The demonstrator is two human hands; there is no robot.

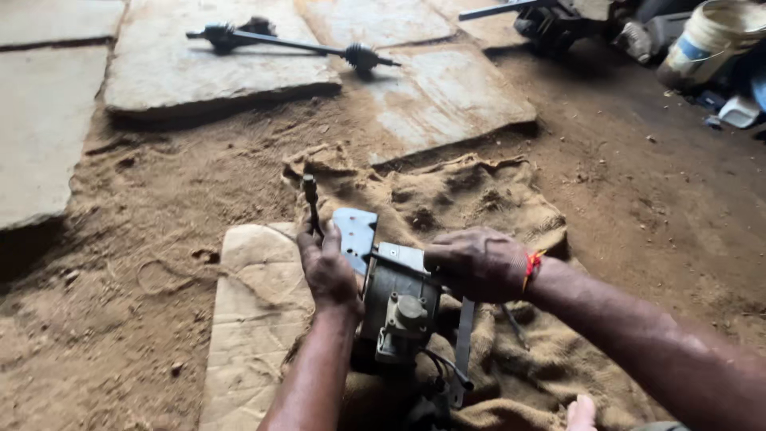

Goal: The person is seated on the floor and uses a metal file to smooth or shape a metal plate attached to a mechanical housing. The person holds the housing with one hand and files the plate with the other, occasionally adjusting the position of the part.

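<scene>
Both hands point(327, 267) point(479, 263) grip a greasy metal motor point(396, 303) over coarse burlap point(479, 199).

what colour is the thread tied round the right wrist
Red-orange: a thin thread band on the right hand's wrist, clearest in the head view.

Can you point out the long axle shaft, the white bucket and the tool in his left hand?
Axle shaft point(291, 44), head view, middle of the rod.
White bucket point(712, 36), head view, its side wall.
Tool point(310, 195), head view, shaft above the left hand point(329, 267).
</scene>
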